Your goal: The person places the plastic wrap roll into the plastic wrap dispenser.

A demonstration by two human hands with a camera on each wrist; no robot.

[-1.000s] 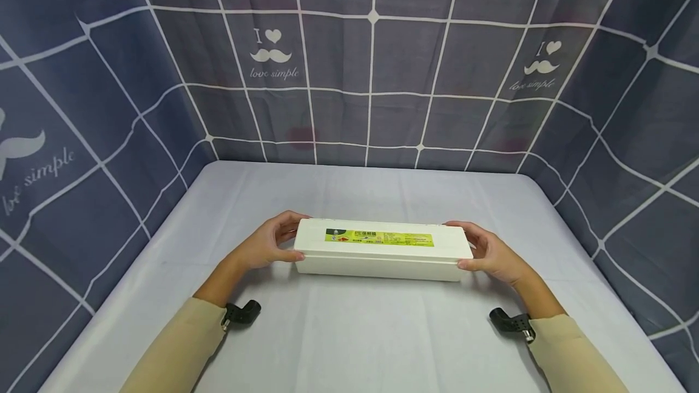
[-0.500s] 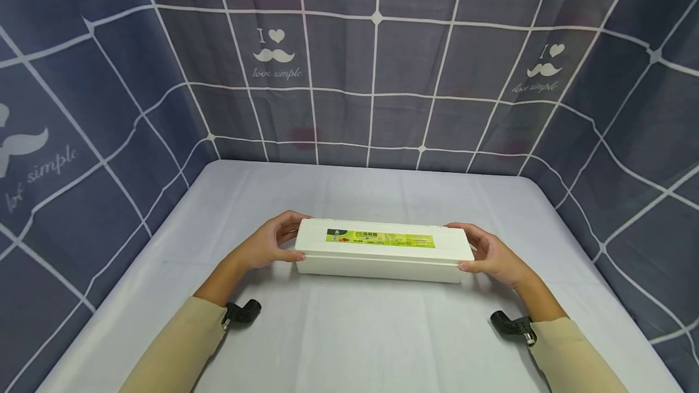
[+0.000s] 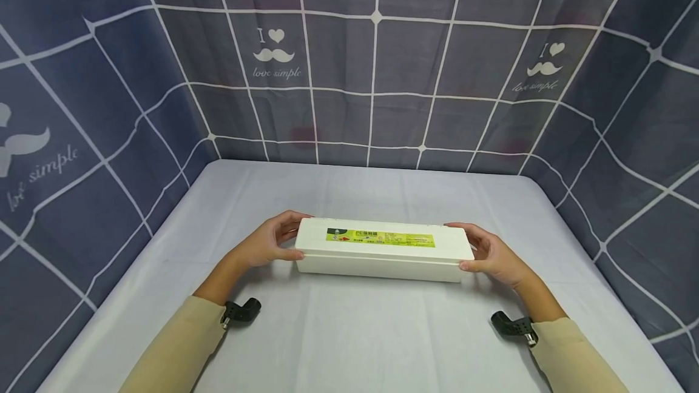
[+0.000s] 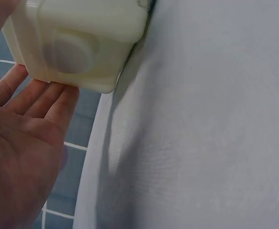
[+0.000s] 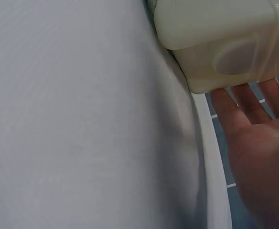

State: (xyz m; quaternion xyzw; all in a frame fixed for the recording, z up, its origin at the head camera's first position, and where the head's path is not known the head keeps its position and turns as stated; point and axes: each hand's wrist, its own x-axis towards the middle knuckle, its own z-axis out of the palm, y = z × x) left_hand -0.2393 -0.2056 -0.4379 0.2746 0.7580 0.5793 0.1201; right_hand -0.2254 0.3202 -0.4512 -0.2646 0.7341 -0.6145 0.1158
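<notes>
A long white cling film box with a yellow-green label on its lid sits crosswise on the white-covered table. At its left end my left hand grips it, thumb on the near side and fingers at the far side. My right hand holds the opposite end the same way. The lid looks closed. In the left wrist view, fingertips touch the far edge of the box, beside a round mark on its end. A similar round mark shows on the box in the right wrist view.
Dark blue-grey curtains with white grid lines stand behind the table and along both sides. Black wrist devices sit at the cuffs of both beige sleeves.
Almost nothing differs. Both hands keep their grip at the ends of the cling film box, and the whole view has shifted very slightly.
</notes>
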